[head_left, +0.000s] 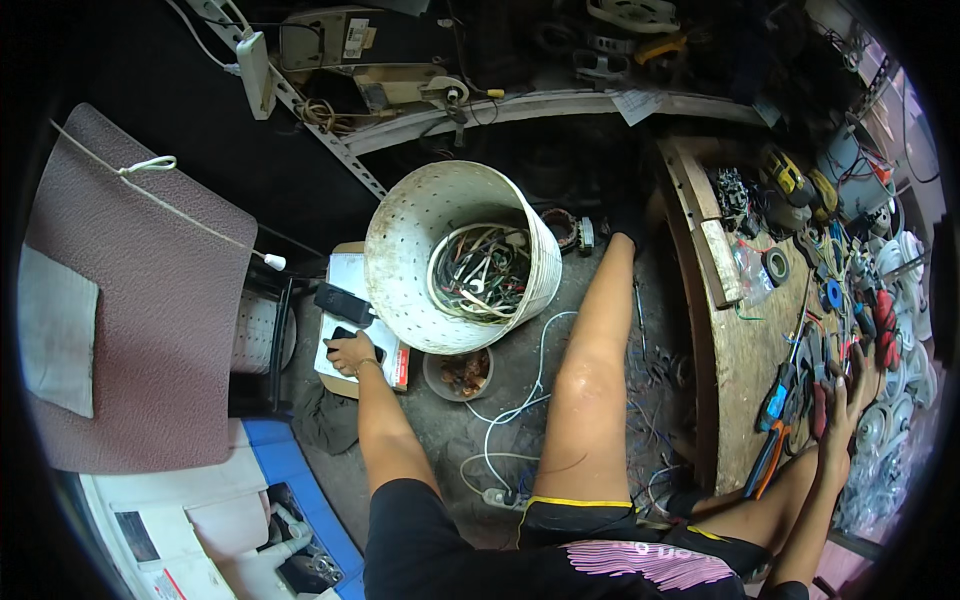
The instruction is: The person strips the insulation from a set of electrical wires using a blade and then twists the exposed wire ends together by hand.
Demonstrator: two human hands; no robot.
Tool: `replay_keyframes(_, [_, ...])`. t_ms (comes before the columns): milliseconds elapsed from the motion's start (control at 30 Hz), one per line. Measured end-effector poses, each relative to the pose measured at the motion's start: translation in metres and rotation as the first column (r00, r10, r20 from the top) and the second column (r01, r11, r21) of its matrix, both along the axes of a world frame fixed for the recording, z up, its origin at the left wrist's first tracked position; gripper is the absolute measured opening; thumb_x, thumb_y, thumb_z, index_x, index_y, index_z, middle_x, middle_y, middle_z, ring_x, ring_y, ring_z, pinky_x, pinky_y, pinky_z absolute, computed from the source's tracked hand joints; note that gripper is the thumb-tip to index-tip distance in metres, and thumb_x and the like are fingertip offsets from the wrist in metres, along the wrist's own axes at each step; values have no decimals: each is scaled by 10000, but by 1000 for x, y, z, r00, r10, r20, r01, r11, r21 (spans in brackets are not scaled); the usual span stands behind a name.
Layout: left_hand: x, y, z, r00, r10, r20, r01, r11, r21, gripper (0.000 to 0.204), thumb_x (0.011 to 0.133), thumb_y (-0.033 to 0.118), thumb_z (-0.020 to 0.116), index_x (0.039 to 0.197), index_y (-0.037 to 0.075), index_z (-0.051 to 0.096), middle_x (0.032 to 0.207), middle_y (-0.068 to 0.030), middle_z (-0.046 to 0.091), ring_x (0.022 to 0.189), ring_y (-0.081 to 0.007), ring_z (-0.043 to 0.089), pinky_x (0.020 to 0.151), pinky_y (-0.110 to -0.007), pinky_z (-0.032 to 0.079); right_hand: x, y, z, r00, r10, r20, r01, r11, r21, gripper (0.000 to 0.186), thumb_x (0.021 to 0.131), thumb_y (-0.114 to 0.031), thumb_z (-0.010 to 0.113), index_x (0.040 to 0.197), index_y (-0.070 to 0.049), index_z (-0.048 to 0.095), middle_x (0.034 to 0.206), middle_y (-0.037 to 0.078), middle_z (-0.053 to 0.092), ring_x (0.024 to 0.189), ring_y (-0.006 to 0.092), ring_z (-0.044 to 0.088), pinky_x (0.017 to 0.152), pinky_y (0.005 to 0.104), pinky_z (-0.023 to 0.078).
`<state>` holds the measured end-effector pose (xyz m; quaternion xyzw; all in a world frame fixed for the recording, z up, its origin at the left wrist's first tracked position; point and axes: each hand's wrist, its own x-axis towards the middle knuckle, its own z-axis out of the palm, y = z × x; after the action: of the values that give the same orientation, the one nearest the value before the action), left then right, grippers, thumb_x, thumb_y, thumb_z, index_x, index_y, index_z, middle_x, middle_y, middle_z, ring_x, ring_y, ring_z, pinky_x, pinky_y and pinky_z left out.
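Note:
On a white box with a red corner (pixel 399 372), my left hand (pixel 350 352) grips a dark phone-like object (pixel 372 352), with fingers bent over it. Just above it lies a second dark rectangular device (pixel 342 304). Beside them stands a large white perforated bucket (pixel 400 250) holding tangled cables (pixel 480 275). My right hand (pixel 848 395) is raised at the bench's right, fingers apart and holding nothing visible, near red-handled pliers (pixel 884 325).
A wooden bench (pixel 745 370) holds tools, tape rolls and parts. A bowl of scraps (pixel 455 375), loose wires and a power strip lie on the floor around my legs. A textured chair-like panel (pixel 150 310) and a white-and-blue appliance (pixel 150 510) are at left.

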<state>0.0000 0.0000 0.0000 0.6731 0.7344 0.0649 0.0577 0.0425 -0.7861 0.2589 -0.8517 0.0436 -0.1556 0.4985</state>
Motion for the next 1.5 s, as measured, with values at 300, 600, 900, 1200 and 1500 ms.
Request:
replay_keyframes(300, [12, 11, 5, 997, 76, -28, -76, 997, -12, 935, 730, 477, 688, 1422, 80, 200, 1224, -212, 429, 1116, -360, 471, 891, -464, 414, -13, 5, 2, 999, -27, -26, 27, 1000, 3, 575, 922, -294, 489, 1422, -70, 315, 1438, 91, 344, 1110, 237, 512, 843, 333, 485])
replay_keyframes(600, [-3, 12, 33, 987, 19, 157, -35, 995, 98, 882, 743, 497, 643, 1420, 84, 256, 1361, -250, 318, 1205, -434, 385, 918, -572, 370, 1, 23, 9, 996, 76, 52, -71, 994, -87, 547, 903, -228, 508, 1394, -43, 351, 1429, 95, 362, 1119, 233, 511, 931, 341, 410])
replay_keyframes(900, [57, -106, 210, -30, -911, 412, 733, 260, 629, 229, 762, -7, 539, 964, 26, 641, 938, -134, 619, 871, -280, 601, 805, -352, 465, 39, 254, 31, 613, 789, 31, -654, 530, -540, 561, 703, -117, 672, 1240, -56, 524, 1369, 226, 381, 1275, 389, 374, 1042, 482, 307])
replay_keyframes(1200, [129, -188, 134, -183, -953, -240, 867, -41, -497, 259, 770, 241, 640, 975, 96, 703, 997, -130, 681, 950, -290, 654, 798, -388, 517, 42, 382, -51, 488, 873, 8, -510, 293, -809, 596, 760, -189, 642, 1321, -96, 463, 1363, 112, 421, 1385, 295, 233, 1039, 661, 207])
replay_keyframes(1500, [123, -223, 109, -297, -866, -403, 807, -2, -591, 279, 894, 252, 517, 1064, 122, 697, 1113, -58, 667, 1035, -217, 636, 799, -343, 513, 30, 349, -50, 517, 853, -72, -539, 258, -802, 638, 701, -171, 705, 1297, -119, 481, 1330, 106, 417, 1381, 294, 222, 1035, 662, 219])
